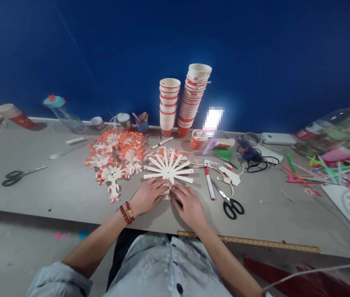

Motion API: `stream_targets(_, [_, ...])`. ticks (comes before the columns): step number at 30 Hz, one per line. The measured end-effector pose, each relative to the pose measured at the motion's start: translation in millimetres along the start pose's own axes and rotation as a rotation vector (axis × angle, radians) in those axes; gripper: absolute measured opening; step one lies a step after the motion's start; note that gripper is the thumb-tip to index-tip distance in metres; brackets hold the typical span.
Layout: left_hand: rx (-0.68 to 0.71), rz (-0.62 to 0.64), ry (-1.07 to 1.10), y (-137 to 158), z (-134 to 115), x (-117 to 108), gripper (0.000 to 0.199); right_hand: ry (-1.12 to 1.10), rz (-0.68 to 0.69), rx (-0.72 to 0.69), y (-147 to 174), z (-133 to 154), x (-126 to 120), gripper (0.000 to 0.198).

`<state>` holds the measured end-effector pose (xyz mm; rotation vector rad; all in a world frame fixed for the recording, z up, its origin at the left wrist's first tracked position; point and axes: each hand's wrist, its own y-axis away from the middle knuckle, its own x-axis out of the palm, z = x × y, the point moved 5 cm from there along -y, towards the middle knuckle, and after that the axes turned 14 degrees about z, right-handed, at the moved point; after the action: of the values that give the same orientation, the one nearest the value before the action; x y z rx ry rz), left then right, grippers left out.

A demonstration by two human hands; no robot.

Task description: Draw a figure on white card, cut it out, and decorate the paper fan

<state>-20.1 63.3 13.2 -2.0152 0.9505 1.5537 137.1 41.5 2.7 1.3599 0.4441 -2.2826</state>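
Observation:
A white paper cutout (169, 172), its strips fanned out like rays, lies in front of me. On its lower tab are dark drawn outlines. My left hand (150, 194) holds the tab from the left, fingers closed and pressed on the paper. From the other side my right hand (189, 205) has its bent fingers and thumb on the tab's right edge. A dark spot shows between that thumb and fingers; I cannot tell if it is a pen or shadow. To the left lie several finished-looking paper figures (113, 187) with orange-tipped strips.
Black-handled scissors (233, 208) and a red-and-white marker (210, 184) lie right of my hands, near paper scraps (230, 175). Other scissors (14, 177) lie far left. Tall paper cup stacks (170, 105) stand by the blue wall. Colourful straws (301, 181) and bottles crowd the right.

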Motion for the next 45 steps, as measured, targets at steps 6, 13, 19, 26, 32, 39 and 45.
stream_targets(6, [-0.029, -0.017, -0.027, 1.0, -0.9, 4.1, 0.037, 0.02, -0.01, -0.004, 0.3, 1.4, -0.3, 0.024])
stream_targets(13, [-0.043, -0.028, -0.012, 2.9, -0.9, 5.7, 0.038, 0.01, -0.021, -0.005, 0.5, -0.2, -0.1, 0.024])
stream_targets(19, [-0.062, -0.048, -0.014, 2.1, -1.2, 6.9, 0.038, 0.017, -0.029, 0.002, 0.0, 0.0, 0.0, 0.024])
stream_targets(26, [-0.066, -0.044, -0.021, 1.8, -1.7, 7.0, 0.037, 0.034, -0.025, 0.001, -0.8, 0.8, -0.1, 0.024])
stream_targets(32, [-0.063, -0.048, -0.032, 1.4, -1.5, 6.9, 0.038, 0.041, -0.043, -0.011, -0.5, 1.6, -1.8, 0.024])
stream_targets(39, [-0.076, 0.017, -0.161, -0.1, -5.4, 9.6, 0.037, 0.021, -0.026, -0.003, -0.8, 0.3, 0.1, 0.023])
stream_targets(45, [-0.095, 0.052, -0.216, 0.6, -7.6, 12.6, 0.037, 0.021, 0.0, 0.003, -0.7, 0.2, 1.3, 0.022])
